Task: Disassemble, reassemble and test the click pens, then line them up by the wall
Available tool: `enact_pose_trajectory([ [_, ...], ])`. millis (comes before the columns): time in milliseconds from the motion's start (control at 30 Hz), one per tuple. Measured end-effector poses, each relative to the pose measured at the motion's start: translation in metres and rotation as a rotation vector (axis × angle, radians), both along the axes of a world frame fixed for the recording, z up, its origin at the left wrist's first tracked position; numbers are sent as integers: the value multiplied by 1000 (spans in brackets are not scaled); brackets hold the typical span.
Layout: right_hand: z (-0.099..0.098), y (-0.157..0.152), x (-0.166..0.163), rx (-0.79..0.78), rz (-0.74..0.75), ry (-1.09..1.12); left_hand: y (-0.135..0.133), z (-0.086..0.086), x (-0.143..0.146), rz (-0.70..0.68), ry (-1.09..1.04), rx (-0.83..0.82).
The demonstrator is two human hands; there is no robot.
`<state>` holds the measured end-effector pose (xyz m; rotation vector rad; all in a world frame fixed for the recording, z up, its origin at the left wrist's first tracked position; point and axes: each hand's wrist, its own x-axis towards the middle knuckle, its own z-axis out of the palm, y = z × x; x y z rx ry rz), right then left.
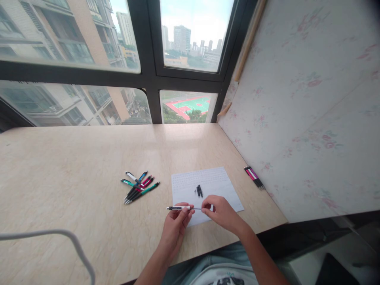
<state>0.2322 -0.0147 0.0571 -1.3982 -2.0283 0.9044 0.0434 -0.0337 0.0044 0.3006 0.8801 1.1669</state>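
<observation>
My left hand [177,223] is closed around the white and black upper barrel of a pen [179,208], held level above the near edge of a written sheet of paper [190,180]. A thin dark ink refill [196,209] sticks out of the barrel's right end. The fingertips of my right hand [218,211] pinch the refill's free end. Beyond my hands, two short black pen parts [199,191] lie on the paper. A tiny piece beside them is too small to make out.
Several assembled pens [139,188] lie in a loose pile at left on the marbled tabletop [74,170]. Against the wall [297,118] at right is a row of pens [254,177]. A grey cable [68,233] curves in at lower left. Windows stand behind the table.
</observation>
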Motion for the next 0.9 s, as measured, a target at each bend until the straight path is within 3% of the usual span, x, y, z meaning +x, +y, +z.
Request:
enact_pose_trajectory([
  [167,-10,-2,31,-21,-69,-40,4,2,-5,65,31,-18],
  [300,-32,5,46,-70,-286,5,6,4,-7,107,63,-11],
  [433,-50,18,33,-59,-478,-7,3,7,-3,72,84,-5],
  [700,-50,20,6,3,-557,-67,0,8,0,16,115,4],
  [800,-46,11,-7,-59,-520,147,1,7,0,6,123,16],
  [900,-44,-2,-30,-386,-449,591,0,5,-1,-12,149,89],
])
